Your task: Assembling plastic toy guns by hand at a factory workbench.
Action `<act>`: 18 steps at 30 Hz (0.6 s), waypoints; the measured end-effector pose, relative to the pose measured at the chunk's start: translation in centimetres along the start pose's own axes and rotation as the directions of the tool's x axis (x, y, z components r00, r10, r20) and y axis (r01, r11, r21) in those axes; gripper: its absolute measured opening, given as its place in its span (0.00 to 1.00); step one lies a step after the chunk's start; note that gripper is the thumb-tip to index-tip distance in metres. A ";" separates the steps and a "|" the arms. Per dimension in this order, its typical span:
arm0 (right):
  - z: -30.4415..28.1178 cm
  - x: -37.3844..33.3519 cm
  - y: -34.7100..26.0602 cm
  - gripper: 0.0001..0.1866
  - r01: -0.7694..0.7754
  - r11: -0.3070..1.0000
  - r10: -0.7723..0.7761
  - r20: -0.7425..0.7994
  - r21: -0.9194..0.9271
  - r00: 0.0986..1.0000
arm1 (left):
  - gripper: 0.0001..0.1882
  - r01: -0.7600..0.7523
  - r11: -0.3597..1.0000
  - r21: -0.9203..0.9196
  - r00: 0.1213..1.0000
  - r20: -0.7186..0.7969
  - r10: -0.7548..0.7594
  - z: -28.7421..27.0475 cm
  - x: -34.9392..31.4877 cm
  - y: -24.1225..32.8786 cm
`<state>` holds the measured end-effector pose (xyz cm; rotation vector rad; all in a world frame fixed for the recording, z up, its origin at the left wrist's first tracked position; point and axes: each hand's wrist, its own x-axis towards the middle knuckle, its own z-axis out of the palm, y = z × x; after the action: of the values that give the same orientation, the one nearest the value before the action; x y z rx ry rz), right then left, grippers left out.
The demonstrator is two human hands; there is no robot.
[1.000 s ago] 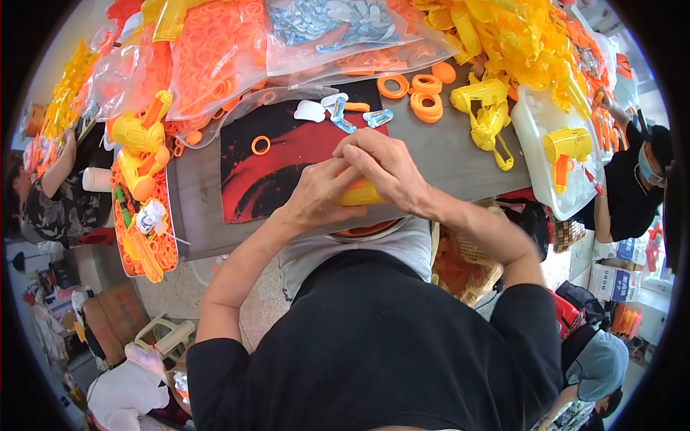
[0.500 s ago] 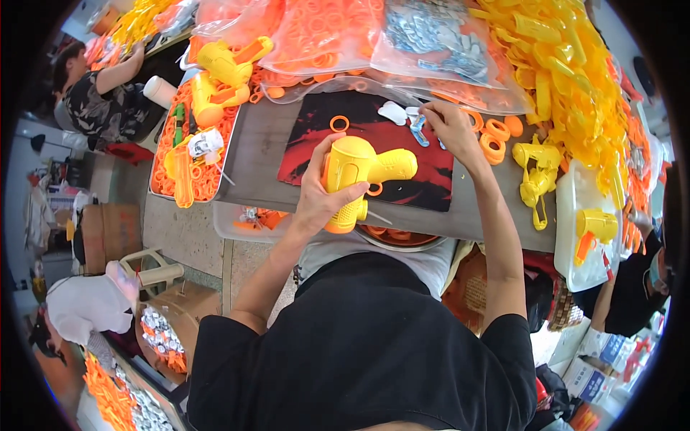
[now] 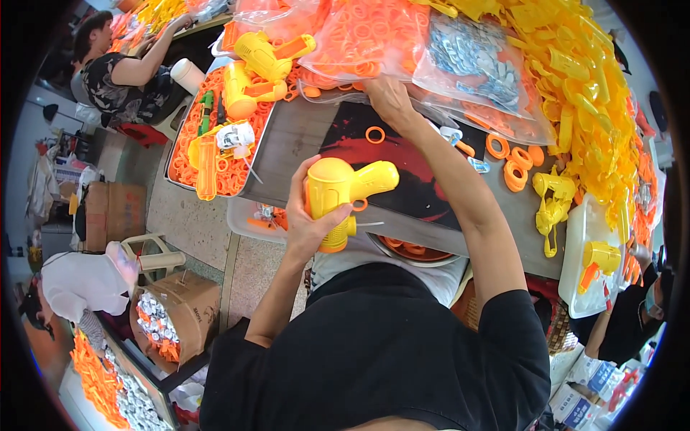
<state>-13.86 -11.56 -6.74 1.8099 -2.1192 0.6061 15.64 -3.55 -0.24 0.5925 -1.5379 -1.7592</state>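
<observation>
My left hand grips a yellow toy hair dryer, with a rounded back, a nozzle pointing right and a ribbed lower end. A thin whitish strip sticks out beside its lower part. My right hand reaches to the front edge of a clear bag of orange rings; its fingertips are hidden, so its grip cannot be made out. On the black and red mat lies a single orange ring. Small blue and white pieces lie under my right forearm's far side.
A tray of orange parts stands at left, yellow toy bodies on top. To the right are loose orange rings, a yellow toy shell, a white bin and a heap of yellow parts. Other people sit nearby.
My right hand has left the blue and white pieces and moved left and away to the bag's edge. My left hand still holds the toy hair dryer. The view has shifted.
</observation>
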 end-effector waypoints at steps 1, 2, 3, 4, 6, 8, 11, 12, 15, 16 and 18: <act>0.5 0.3 -0.2 0.08 0.007 1.000 -0.007 -0.001 0.002 1.000 | 0.43 -0.006 1.000 0.019 0.999 -0.051 0.007 -0.7 -0.2 0.0; 1.0 0.7 -0.3 0.08 -0.042 0.999 0.042 0.007 -0.012 0.999 | 0.43 -0.010 0.999 0.037 0.995 -0.098 0.014 -1.4 -0.2 -0.2; 1.4 0.7 -0.4 0.08 -0.093 0.995 0.093 0.019 -0.027 0.995 | 0.42 -0.006 0.999 0.039 0.992 -0.125 0.011 -2.0 -0.3 -0.3; 1.7 0.8 -0.2 0.08 -0.093 0.995 0.094 0.023 -0.029 0.995 | 0.42 -0.003 0.999 0.036 0.992 -0.125 0.007 -2.2 -0.3 -0.5; 2.0 0.9 0.8 0.10 -0.024 1.000 0.024 0.042 -0.006 0.999 | 0.41 0.027 0.999 -0.021 0.978 -0.204 -0.030 -2.4 0.2 -0.7; 0.2 -0.1 -0.1 0.12 -0.077 0.982 0.082 -0.023 0.173 0.996 | 0.41 0.019 1.000 0.003 0.972 -0.234 -0.018 -2.8 0.6 -0.8; -4.3 -2.6 0.1 0.15 -0.404 0.558 0.296 0.280 0.725 0.913 | 0.41 -0.044 0.999 0.013 0.950 -0.307 0.046 -3.3 1.3 -0.6; -5.9 -3.8 0.2 0.17 -0.650 0.003 0.238 0.631 0.760 0.739 | 0.41 -0.038 0.999 0.004 0.952 -0.304 0.038 -3.3 1.8 -0.8; -8.7 -6.9 -0.7 0.20 -0.514 -0.452 0.156 0.632 0.729 0.759 | 0.41 -0.048 0.999 -0.017 0.958 -0.283 0.041 -2.6 3.5 -0.8; -9.3 -7.9 -0.6 0.20 -0.441 -0.612 0.094 0.614 0.656 0.783 | 0.41 -0.041 0.999 -0.023 0.964 -0.264 0.034 -1.9 4.1 -0.7; -11.1 -9.9 -0.2 0.19 -0.401 -0.672 0.101 0.613 0.623 0.784 | 0.41 -0.050 0.999 -0.001 0.977 -0.207 0.048 -0.2 5.0 -0.3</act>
<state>-12.51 2.36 -1.80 0.8872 -1.8170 3.9753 12.51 -7.47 -0.02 0.7057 -1.3909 -1.6101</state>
